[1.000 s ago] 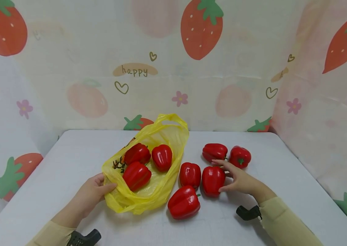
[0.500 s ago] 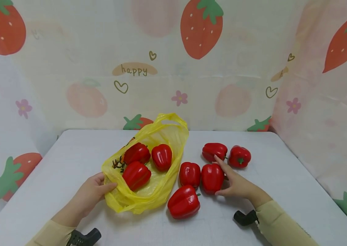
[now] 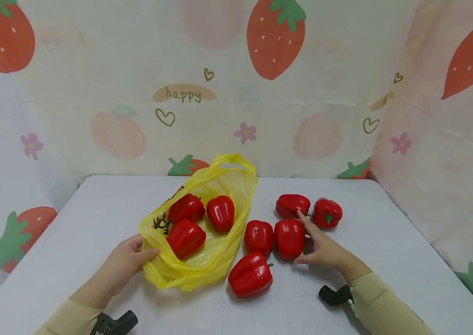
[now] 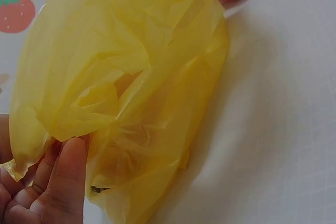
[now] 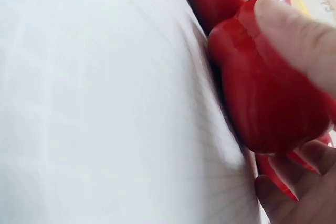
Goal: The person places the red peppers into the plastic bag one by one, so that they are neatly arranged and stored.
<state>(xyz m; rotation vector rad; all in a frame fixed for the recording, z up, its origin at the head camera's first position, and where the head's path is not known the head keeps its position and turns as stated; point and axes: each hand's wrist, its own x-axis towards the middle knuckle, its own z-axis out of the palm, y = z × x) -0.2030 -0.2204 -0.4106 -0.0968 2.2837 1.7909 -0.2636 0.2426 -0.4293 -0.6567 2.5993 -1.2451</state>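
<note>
At the left, my left hand (image 3: 124, 260) pinches the edge of a yellow plastic bag (image 3: 196, 274) between thumb and fingers. The bag lies with its mouth spread, and 3 red bell peppers (image 3: 186, 239) rest inside it. My right hand (image 3: 326, 251) is around a red bell pepper (image 3: 289, 239) on the table, thumb at the near side and index finger at the far side. In the right wrist view, the thumb (image 5: 294, 35) lies on that bell pepper (image 5: 268, 93), and the other fingers reach behind it, partly hidden.
Left of the gripped pepper stands another red bell pepper (image 3: 259, 237), with one more bell pepper (image 3: 250, 275) nearer the front. Behind lie a bell pepper (image 3: 292, 206) on its side and a bell pepper (image 3: 327, 213) with its green stem forward. A strawberry-print curtain (image 3: 236, 107) encloses the white table (image 3: 110, 200).
My right hand has closed in around the bell pepper, which has shifted slightly away from me. The left hand and the bag have stayed in place.
</note>
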